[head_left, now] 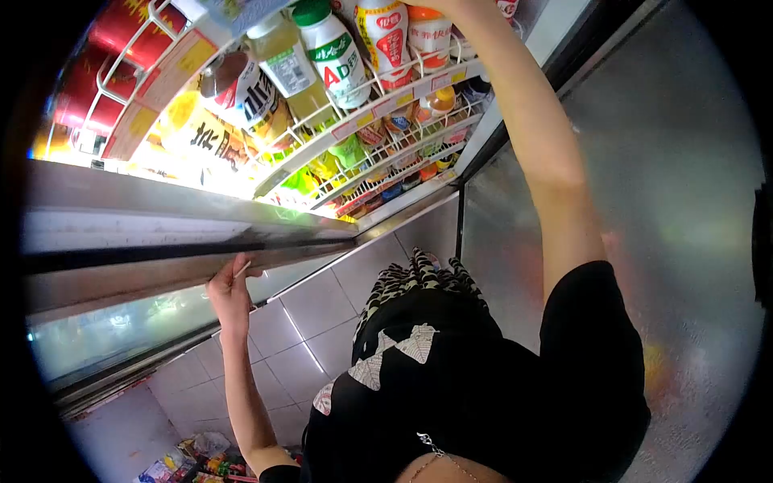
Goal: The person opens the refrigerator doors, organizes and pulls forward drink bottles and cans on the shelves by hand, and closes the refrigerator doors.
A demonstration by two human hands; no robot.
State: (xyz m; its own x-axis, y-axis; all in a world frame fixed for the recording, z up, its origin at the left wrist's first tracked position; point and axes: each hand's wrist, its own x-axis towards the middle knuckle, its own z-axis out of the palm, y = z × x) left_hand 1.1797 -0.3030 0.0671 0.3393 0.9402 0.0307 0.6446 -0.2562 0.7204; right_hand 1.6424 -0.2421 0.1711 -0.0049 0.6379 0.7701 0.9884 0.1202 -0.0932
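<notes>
My left hand is at the metal frame of the cooler's left glass door, fingers curled. A thin pale stick shows between its fingers. My right arm reaches up to the top shelf, where only a bit of my right hand shows at the picture's upper edge, its fingers out of sight. Just below it stands a white bottle with an orange cap; whether I touch it is hidden. Beside that are a yellow-and-red bottle and a white bottle with a green cap.
White wire shelves hold several rows of drinks. Red packages stand at the upper left. A fogged glass door stands along my right side. Below is a tiled floor, with colourful packets at the lower left.
</notes>
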